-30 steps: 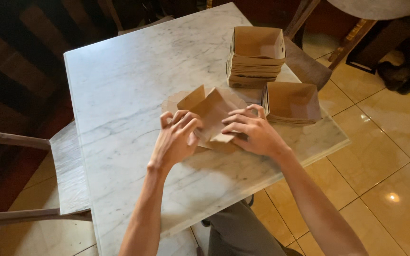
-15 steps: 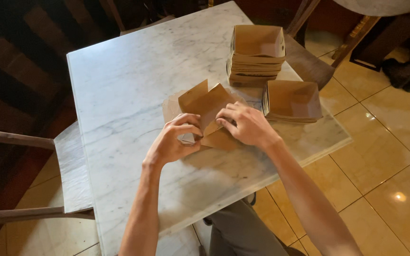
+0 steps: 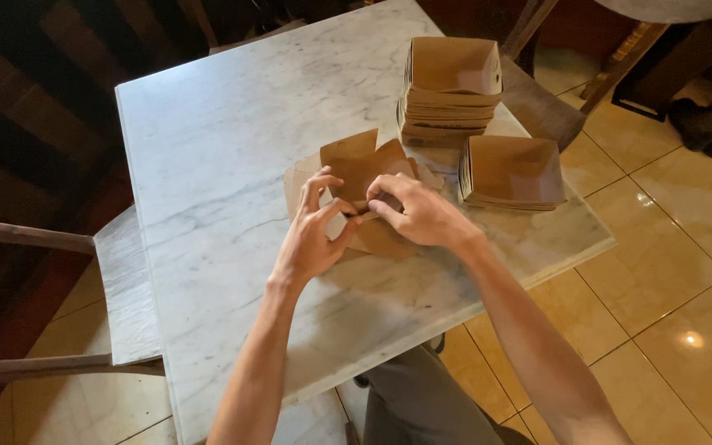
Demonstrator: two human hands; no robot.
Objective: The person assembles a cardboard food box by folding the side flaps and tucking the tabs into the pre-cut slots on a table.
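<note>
A brown paper box, partly folded, lies on the white marble table in front of me. My left hand pinches its near left flap with thumb and fingers. My right hand presses on its near right side, fingertips meeting the left hand's at the fold. The box's upright back flaps stand behind my fingers. Its lower part is hidden under my hands.
A tall stack of folded brown boxes stands at the table's far right. A shorter stack sits beside it near the right edge. A wooden bench is at left, a chair behind the stacks, tiled floor at right.
Both hands have shifted closer together on the box, and the fingertips now meet at the near fold. The box's flaps stand more upright than before.
</note>
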